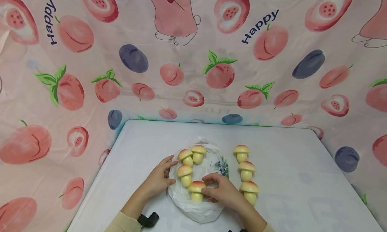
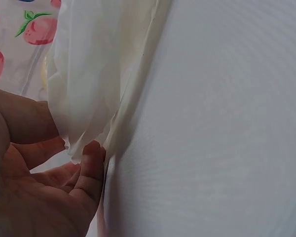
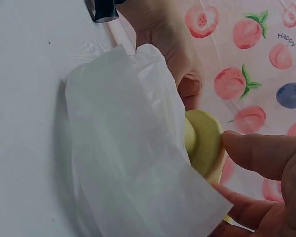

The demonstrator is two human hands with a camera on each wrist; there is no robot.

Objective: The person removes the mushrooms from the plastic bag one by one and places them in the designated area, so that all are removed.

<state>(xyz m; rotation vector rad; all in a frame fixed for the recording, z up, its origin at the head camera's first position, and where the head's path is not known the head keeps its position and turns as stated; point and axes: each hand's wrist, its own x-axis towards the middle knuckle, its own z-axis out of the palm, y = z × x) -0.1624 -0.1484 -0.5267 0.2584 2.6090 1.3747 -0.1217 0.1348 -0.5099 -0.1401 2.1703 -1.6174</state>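
A white plastic bag (image 1: pixel 199 211) lies spread on the table with several yellow toy mushrooms (image 1: pixel 185 171) in it, their caps tinged orange. My left hand (image 1: pixel 157 178) holds the bag's left rim; in the left wrist view the bag's film (image 2: pixel 89 74) passes between its fingers. My right hand (image 1: pixel 223 191) pinches one toy mushroom (image 1: pixel 197 188) at its cap, over the bag's front part. In the right wrist view the bag hides much of that mushroom (image 3: pixel 207 140), and the thumb touches its cap. Three more toy mushrooms (image 1: pixel 246 170) stand in a column right of the bag.
The white table (image 1: pixel 302 178) meets a fruit-printed cloth (image 1: pixel 193 57) at its back and sides. Black wrist straps (image 1: pixel 148 220) sit near both wrists. Blue and green print (image 1: pixel 222 166) shows on the bag's right side.
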